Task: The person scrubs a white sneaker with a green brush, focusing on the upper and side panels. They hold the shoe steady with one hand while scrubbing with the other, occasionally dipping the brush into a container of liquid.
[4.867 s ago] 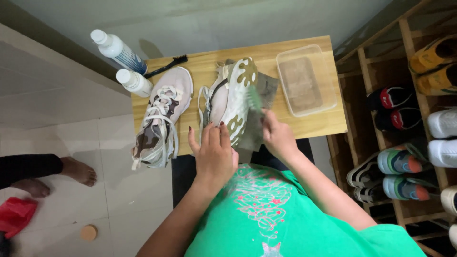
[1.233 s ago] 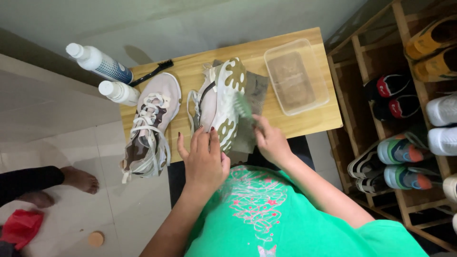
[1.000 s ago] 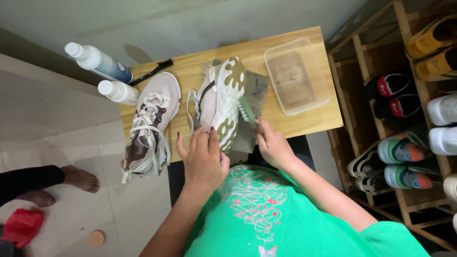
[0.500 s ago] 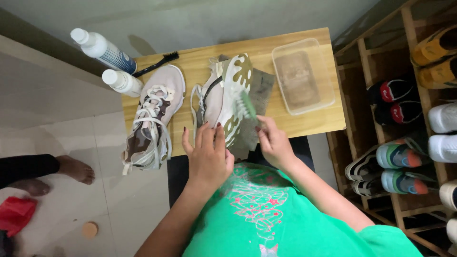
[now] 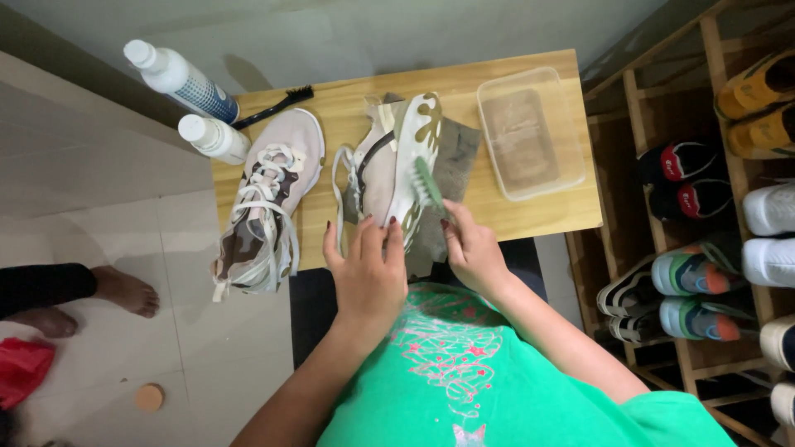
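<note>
A pale tiled floor (image 5: 108, 207) and a grey wall (image 5: 397, 33) frame a wooden table (image 5: 538, 217), seen from above. To the right, a wooden shoe rack (image 5: 654, 108) holds rows of shoes in yellow, black and red, white, and grey with orange and green. The person at the table wears a green shirt (image 5: 497, 372) that fills the bottom of the frame. At the left edge a second person's bare foot (image 5: 124, 290) rests on the tiles near a red cloth (image 5: 21, 368) and a small round cap (image 5: 149, 397).

On the table, a sneaker (image 5: 389, 170) lies on its side over a grey cloth (image 5: 451, 165), sole edge turned up. The left hand (image 5: 364, 273) lies across its heel end, fingers spread and pressed on the shoe. The right hand (image 5: 472, 248) is closed around the handle of a green brush (image 5: 428, 184), whose head touches the sole edge. A second sneaker (image 5: 269, 199), pinkish with loose white laces, lies just left of the first, its heel overhanging the near table edge.

A clear plastic tub (image 5: 530, 132) with brownish contents sits to the right of the cloth, apart from the shoe. Two white spray bottles stand at the table's far left corner: the taller (image 5: 178, 79) with a blue label, the shorter (image 5: 213, 138) beside the second sneaker's toe. A black brush (image 5: 273, 106) lies between the taller bottle and that toe.
</note>
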